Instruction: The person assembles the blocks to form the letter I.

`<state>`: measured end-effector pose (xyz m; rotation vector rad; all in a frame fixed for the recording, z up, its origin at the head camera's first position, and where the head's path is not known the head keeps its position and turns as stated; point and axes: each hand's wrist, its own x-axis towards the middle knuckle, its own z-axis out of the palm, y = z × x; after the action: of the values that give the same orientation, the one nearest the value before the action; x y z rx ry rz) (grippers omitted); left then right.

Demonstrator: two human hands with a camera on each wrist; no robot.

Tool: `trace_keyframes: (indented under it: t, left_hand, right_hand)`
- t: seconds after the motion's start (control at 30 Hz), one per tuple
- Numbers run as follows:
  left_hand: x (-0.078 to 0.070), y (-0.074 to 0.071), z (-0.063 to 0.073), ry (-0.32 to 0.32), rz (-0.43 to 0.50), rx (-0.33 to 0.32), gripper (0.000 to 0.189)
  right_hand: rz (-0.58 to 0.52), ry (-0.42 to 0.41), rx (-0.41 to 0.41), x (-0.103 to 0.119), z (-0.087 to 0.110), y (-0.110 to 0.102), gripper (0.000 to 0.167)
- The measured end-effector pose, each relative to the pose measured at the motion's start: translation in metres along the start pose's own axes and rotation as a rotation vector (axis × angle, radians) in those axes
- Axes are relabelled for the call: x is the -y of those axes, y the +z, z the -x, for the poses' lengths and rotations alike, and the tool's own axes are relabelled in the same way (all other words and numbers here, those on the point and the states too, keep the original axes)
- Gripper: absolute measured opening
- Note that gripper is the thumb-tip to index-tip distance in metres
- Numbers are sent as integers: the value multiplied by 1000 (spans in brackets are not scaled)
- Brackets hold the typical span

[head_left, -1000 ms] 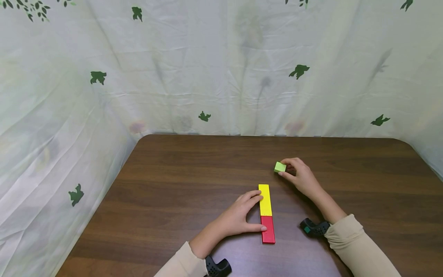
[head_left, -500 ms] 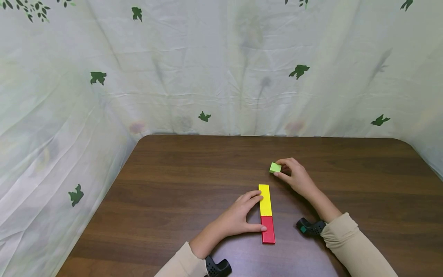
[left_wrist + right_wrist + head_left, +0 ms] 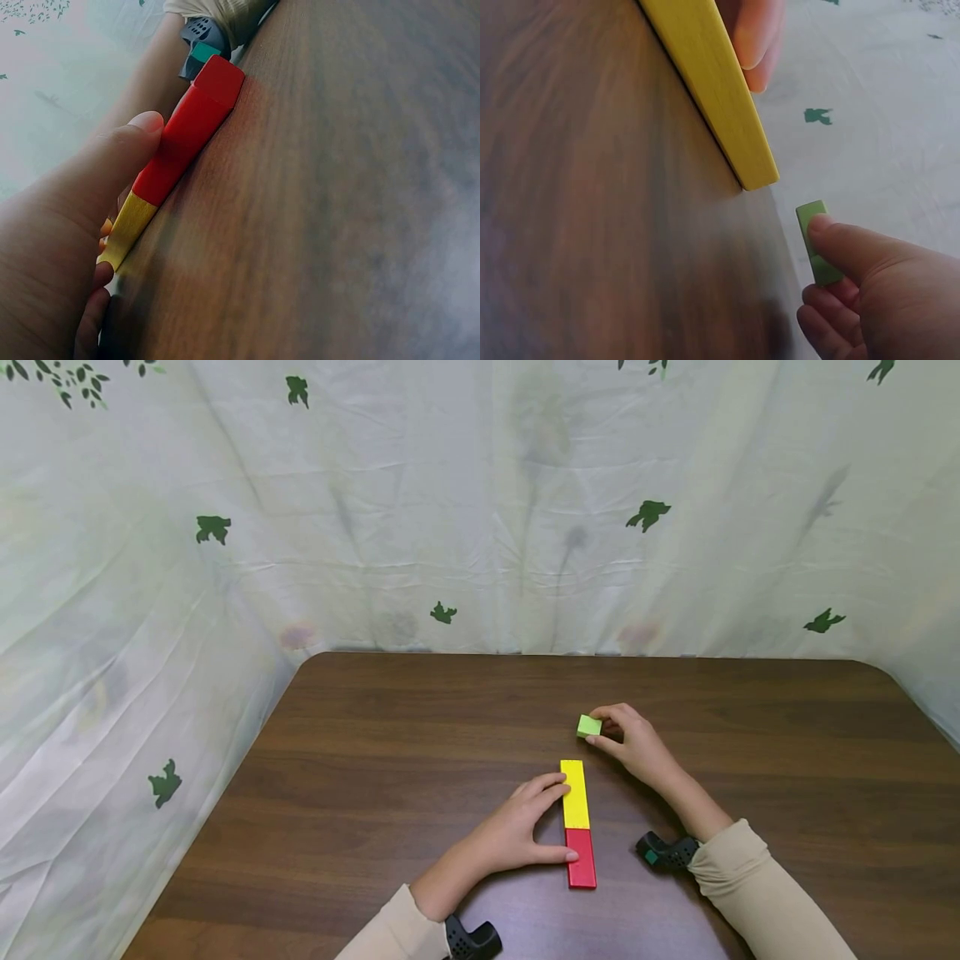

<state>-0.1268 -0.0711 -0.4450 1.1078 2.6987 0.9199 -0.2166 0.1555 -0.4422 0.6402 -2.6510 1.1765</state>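
A yellow block (image 3: 576, 806) and a red block (image 3: 582, 872) lie end to end on the table, forming one straight strip. My left hand (image 3: 513, 831) rests at the strip's left side, its fingertips on the yellow block and its straight thumb on the red one. Beyond the yellow end, my right hand (image 3: 639, 750) pinches a small light green block (image 3: 588, 727) between thumb and fingers. In the right wrist view the green block (image 3: 814, 240) stands apart from the yellow block's far end (image 3: 757, 176). Part of the yellow block hides behind the left hand in the left wrist view.
The brown wooden table (image 3: 390, 718) has rounded far corners. A pale curtain (image 3: 480, 510) with green leaf and bird shapes hangs behind it and along the left. Both wrists carry dark camera mounts, and beige sleeves cover the forearms.
My right hand has moved left and slightly nearer with the green block, toward the yellow block's far end. The left hand and the strip have stayed in place.
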Motion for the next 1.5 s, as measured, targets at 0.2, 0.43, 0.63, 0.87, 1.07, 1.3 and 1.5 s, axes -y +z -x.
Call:
trace_keyframes:
  t: [0.2, 0.43, 0.63, 0.87, 1.07, 1.3, 1.5]
  left_hand:
    - [0, 0, 0, -5, 9, 2, 79]
    - [0, -1, 0, -25, 8, 26, 80]
    - [0, -1, 0, -25, 9, 31, 80]
    - [0, 0, 0, -13, 7, 16, 80]
    - [-1, -1, 0, 1, 9, 2, 79]
    - [0, 0, 0, 13, 1, -5, 78]
    - [-1, -1, -1, 8, -4, 1, 78]
  right_hand:
    - [-9, 3, 10, 3, -1, 2, 34]
    - [-22, 5, 32, 6, -2, 6, 34]
    - [-26, 3, 49, 7, -3, 10, 34]
    - [-26, -14, 68, 7, -4, 13, 33]
    - [-24, -23, 80, 6, -4, 15, 33]
    - [-28, -25, 101, 7, -3, 14, 33]
    - [-20, -44, 118, 7, -3, 14, 33]
